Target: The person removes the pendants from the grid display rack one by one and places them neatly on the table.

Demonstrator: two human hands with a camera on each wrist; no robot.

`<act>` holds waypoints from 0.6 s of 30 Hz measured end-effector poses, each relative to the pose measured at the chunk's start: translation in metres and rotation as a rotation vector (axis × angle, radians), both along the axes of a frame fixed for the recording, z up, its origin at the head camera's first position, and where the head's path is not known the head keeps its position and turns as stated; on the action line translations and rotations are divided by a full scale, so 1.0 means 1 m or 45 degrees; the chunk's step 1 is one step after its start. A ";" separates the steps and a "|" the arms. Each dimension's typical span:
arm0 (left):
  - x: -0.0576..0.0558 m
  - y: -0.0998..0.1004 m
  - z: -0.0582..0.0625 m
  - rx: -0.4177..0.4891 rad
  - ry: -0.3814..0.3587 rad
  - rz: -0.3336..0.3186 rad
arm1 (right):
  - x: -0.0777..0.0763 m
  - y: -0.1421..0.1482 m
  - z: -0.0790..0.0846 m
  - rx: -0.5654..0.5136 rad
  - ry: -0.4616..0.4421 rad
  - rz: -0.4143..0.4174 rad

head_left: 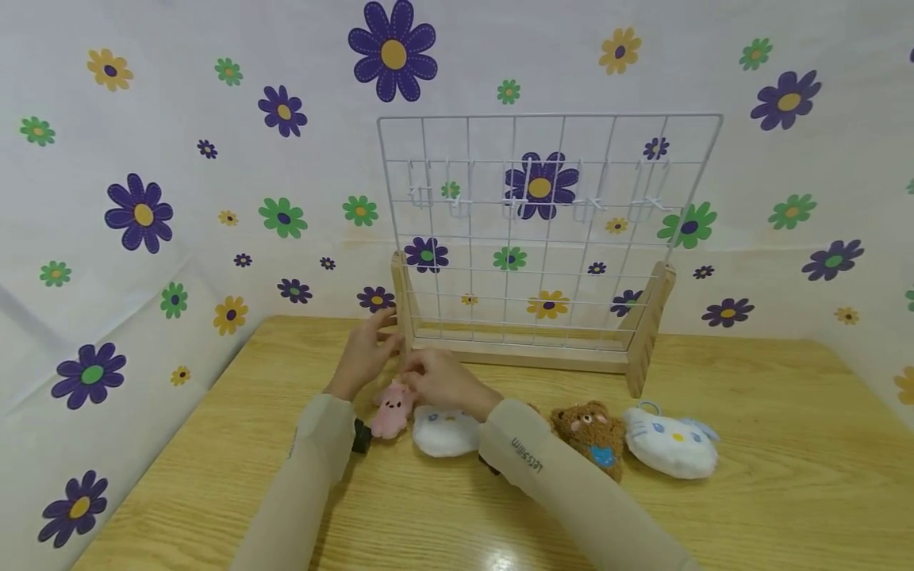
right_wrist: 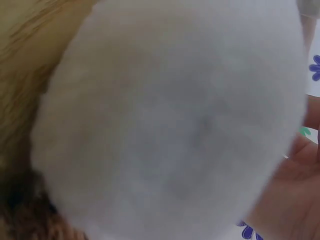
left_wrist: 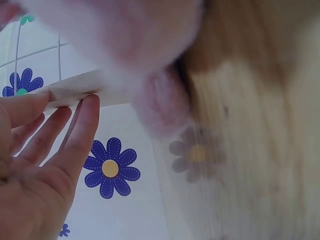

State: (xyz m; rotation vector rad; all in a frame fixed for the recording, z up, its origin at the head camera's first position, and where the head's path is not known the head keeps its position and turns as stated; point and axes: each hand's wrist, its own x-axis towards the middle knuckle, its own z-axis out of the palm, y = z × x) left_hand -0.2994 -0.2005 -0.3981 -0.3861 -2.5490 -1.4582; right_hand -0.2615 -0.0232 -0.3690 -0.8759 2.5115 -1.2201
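Observation:
My left hand [head_left: 364,353] touches the left wooden leg [head_left: 404,305] of a white wire grid rack [head_left: 550,238]. In the left wrist view its fingers [left_wrist: 82,125] reach fairly straight to the wood. My right hand [head_left: 446,381] is just right of that leg, its curled fingers pinching the top of a small pink plush toy [head_left: 393,411]. This toy hangs large and blurred in the left wrist view. Under the right wrist lies a white plush toy [head_left: 446,434], which hides most of the hand in the right wrist view.
Several white hooks [head_left: 510,206] hang on the grid. Right of my right arm lie a brown bear plush [head_left: 593,436] with a blue patch and a white cat-faced plush [head_left: 671,444] with a blue loop. A dark item [head_left: 362,436] shows by the left sleeve. Flowered cloth [head_left: 300,254] backs the wooden table [head_left: 214,468].

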 end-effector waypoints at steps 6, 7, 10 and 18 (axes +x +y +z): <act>0.000 -0.005 -0.004 -0.082 0.027 -0.057 | 0.003 0.018 0.006 -0.114 -0.055 -0.009; 0.001 -0.007 -0.004 -0.099 0.028 -0.074 | 0.004 0.023 0.007 -0.134 -0.064 -0.016; 0.005 -0.009 -0.002 -0.146 0.018 -0.110 | 0.006 0.039 0.011 -0.196 -0.037 -0.036; 0.022 -0.014 0.004 -0.317 0.077 -0.033 | 0.017 0.102 0.029 -0.330 0.168 -0.168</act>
